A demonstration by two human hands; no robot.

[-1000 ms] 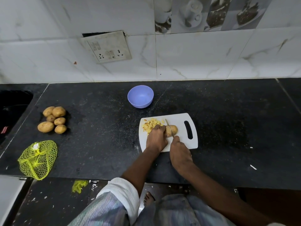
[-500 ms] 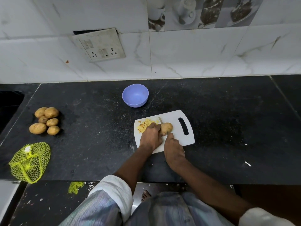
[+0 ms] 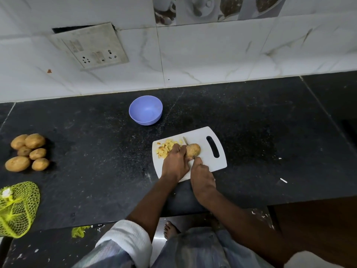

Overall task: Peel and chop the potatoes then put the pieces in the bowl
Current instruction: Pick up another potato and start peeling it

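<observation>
Centre of the frame: we have the left hand (image 3: 176,165) curled over one end of a potato (image 3: 193,149) on the white cutting board (image 3: 208,163), pinning it down. The right hand (image 3: 201,176) is clenched round the handle of a knife (image 3: 185,141), whose blade runs across the potato just beside the left fingertips. The skin looks unpeeled on the visible end.

Step in hand, as we judge it: slicing this potato. To do it well we keep the left fingertips tucked back from the blade, hold the potato from rolling on its round side, and cut straight down to the board. A flat cut face set down first would steady it.

Containers: the purple bowl (image 3: 145,110), above and left of the board, appears to hold nothing. The chopped pieces (image 3: 166,148) lie in a heap on the board's left part, touching the left hand. Six whole potatoes (image 3: 29,151) sit at the left edge; a yellow net bag (image 3: 17,207) lies lower left, its contents unclear.
</observation>
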